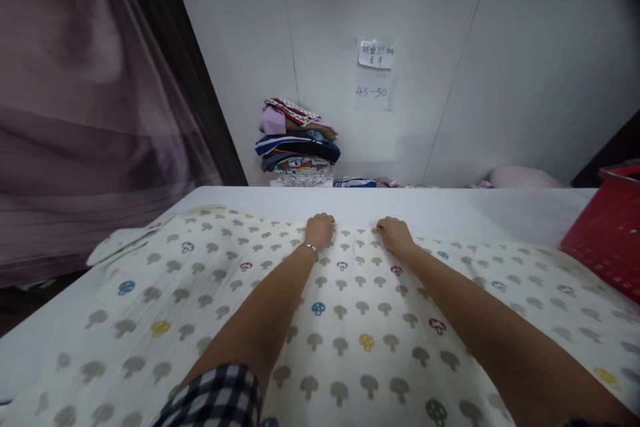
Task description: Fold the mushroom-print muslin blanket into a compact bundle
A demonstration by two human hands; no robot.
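A large white cloth (pixel 350 320) printed with grey and coloured mushrooms lies spread over a white table (pixel 440 203). Along its far edge, my left hand (pixel 320 230) grips the fabric with fingers curled closed. A short way to the right, my right hand (pixel 395 235) pinches the same far edge. Between the two hands the edge runs fairly straight. At the left, a corner of the cloth is folded or raised near the table's side. Both forearms reach across the fabric, covering parts of it.
Behind the table stands a stack of folded clothes (pixel 300 143). Handwritten paper signs (pixel 375 73) are stuck to the pale wall. A red basket (pixel 610 233) sits at the right edge, and a pink curtain (pixel 75 113) hangs on the left.
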